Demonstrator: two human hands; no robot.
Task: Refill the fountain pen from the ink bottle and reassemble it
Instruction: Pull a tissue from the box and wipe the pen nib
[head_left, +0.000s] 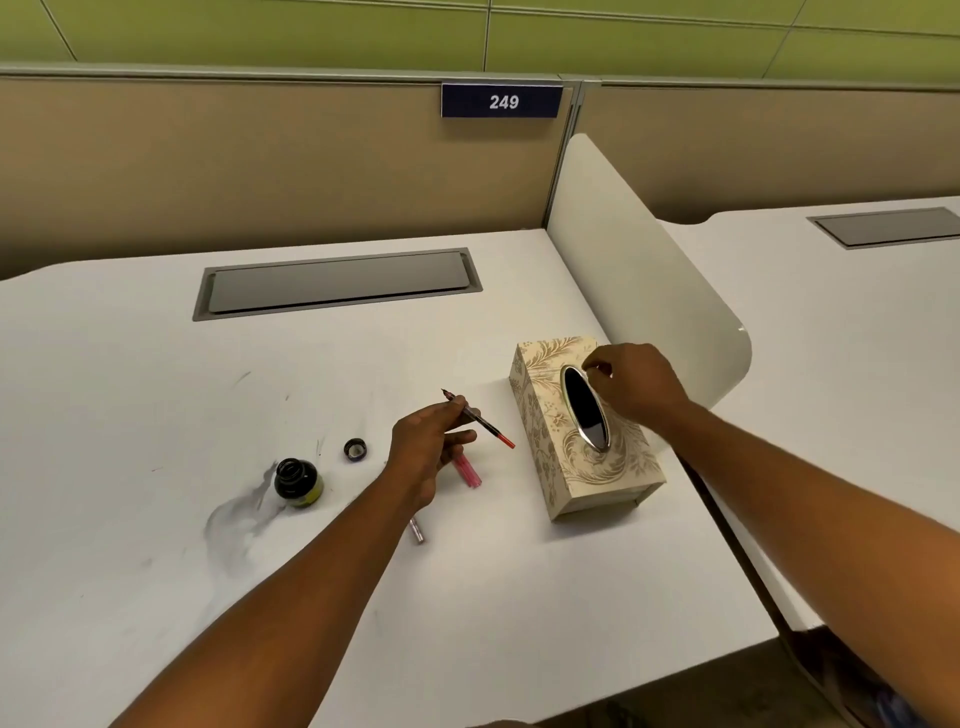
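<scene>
Over the white desk (156, 364), the left hand (426, 447) pinches the pen's nib section (480, 421), the open ink bottle (297, 482) standing to its left, while the right hand (636, 387) pinches a tissue at the tissue box (550, 441) slot.

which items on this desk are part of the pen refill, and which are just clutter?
Job:
- pen section with nib, held in left hand
- open ink bottle
- bottle cap
- pink barrel
- silver pen part
- tissue box, right hand at its slot

Lying about:
- grey cable hatch
- 249 sign
- white divider
</scene>
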